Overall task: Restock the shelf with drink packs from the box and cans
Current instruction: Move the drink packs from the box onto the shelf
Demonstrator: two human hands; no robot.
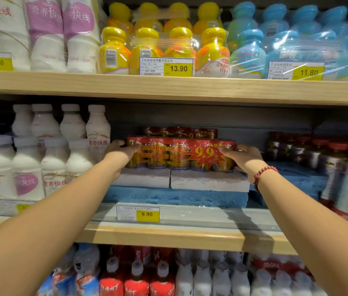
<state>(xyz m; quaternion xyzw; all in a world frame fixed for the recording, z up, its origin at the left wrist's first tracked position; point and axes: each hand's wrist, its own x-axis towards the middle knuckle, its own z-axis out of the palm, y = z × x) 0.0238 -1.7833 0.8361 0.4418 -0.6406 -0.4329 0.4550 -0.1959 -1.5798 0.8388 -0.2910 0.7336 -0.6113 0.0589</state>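
Observation:
A shrink-wrapped pack of red and gold cans (pixel 177 153) with a "9.9" burst stands on white foam blocks (pixel 209 181) on the middle shelf. My left hand (pixel 118 154) grips the pack's left end. My right hand (pixel 244 158), with a red bead bracelet on its wrist, grips the right end. A second can pack (pixel 179 131) sits behind it, mostly hidden. No box is in view.
White milk-drink bottles (pixel 47 154) crowd the left of the middle shelf, red-capped bottles (pixel 330 163) the right. Blue foam (pixel 175 197) lies under the white blocks. Yellow and blue bottle packs fill the upper shelf; a 9.90 price tag (pixel 147 214) hangs on the wooden shelf edge (pixel 168 233).

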